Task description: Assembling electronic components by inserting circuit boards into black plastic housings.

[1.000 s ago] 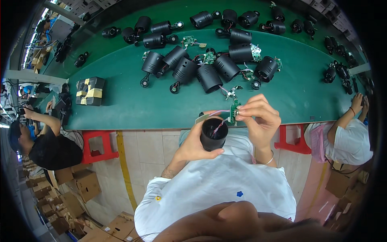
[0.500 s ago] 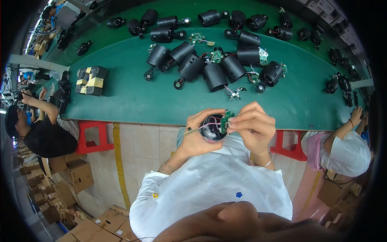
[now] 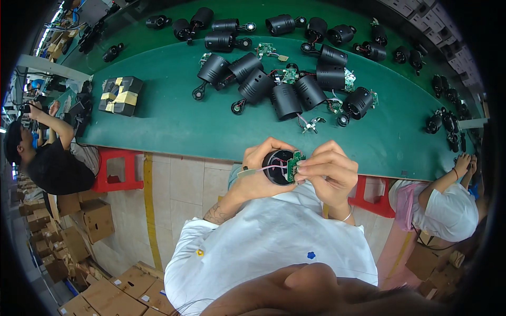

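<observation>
My left hand (image 3: 255,180) is wrapped round a black cylindrical housing (image 3: 275,174), held with its open end facing up. Pink and other thin wires (image 3: 271,168) run out of that opening, and a small pale tab hangs from them over the left hand. Between the fingertips of my right hand (image 3: 330,174) is a green circuit board (image 3: 293,164), on edge at the right rim of the housing. The fingers hide part of the board, so I cannot tell whether it touches the rim.
Several black housings (image 3: 285,101) with wired boards lie on the green table (image 3: 174,118) ahead. A black block with yellow tape (image 3: 120,96) stands at the left. Red stools (image 3: 117,171) flank me, with a person (image 3: 58,163) on the left and another (image 3: 448,205) on the right.
My view has shifted slightly, moving the table's things a little to the right. Both hands keep their holds; the board sits slightly lower against the housing's opening.
</observation>
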The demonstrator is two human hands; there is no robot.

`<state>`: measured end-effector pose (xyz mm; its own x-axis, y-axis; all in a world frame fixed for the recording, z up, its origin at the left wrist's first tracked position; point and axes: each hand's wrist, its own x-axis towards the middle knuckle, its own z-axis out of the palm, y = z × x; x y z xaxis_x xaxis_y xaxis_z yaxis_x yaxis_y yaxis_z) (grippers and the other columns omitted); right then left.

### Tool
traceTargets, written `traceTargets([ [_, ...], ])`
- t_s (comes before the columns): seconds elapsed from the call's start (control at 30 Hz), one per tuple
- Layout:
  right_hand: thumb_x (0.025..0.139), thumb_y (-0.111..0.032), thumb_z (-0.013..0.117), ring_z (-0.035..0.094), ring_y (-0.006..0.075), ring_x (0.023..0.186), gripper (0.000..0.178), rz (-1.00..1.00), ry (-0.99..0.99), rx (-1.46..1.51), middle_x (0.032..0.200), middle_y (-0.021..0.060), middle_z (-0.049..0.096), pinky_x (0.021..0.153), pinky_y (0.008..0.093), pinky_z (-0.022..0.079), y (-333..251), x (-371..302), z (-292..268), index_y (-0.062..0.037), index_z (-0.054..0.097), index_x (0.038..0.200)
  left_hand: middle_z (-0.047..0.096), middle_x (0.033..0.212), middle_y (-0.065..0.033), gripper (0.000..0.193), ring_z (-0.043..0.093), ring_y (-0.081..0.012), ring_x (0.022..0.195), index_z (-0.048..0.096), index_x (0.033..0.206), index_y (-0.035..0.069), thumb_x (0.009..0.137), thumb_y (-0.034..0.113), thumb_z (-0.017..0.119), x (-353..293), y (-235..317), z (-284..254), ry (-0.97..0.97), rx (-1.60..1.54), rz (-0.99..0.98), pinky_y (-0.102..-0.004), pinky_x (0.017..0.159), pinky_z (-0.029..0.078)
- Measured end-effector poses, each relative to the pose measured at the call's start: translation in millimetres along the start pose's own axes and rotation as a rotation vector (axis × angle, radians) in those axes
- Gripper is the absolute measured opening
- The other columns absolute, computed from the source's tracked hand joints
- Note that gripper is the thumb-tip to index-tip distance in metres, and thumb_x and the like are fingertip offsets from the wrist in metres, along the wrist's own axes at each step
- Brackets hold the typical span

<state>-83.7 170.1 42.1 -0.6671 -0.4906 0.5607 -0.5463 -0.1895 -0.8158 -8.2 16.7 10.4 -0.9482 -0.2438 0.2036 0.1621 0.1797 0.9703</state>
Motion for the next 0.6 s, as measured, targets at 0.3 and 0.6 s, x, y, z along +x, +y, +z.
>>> traceTargets([
  [0.3, 0.063, 0.006, 0.072, 0.054, 0.016, 0.074, 0.023, -0.109, 0.02, -0.24, 0.086, 0.0022, 0.071, 0.068, 0.0243, 0.049, -5, -1, 3, -0.0071, 0.076, 0.081, 0.068, 0.083, -0.0045, 0.049, 0.059, -0.0159, 0.069, 0.065, 0.096, 0.005, 0.05, 0.009, 0.081, 11, 8, 3, 0.058, 0.136, 0.241, -0.0266, 0.065, 0.048],
  [0.6, 0.062, 0.007, 0.07, 0.053, 0.0172, 0.073, 0.023, -0.194, 0.003, -0.354, 0.086, 0.0036, 0.07, 0.066, 0.0253, 0.049, -3, -6, 13, -0.0043, 0.075, 0.082, 0.067, 0.08, -0.0047, 0.048, 0.058, -0.0162, 0.068, 0.065, 0.095, 0.005, 0.05, 0.007, 0.081, 11, 1, 2, 0.062, 0.169, 0.283, -0.027, 0.063, 0.047],
])
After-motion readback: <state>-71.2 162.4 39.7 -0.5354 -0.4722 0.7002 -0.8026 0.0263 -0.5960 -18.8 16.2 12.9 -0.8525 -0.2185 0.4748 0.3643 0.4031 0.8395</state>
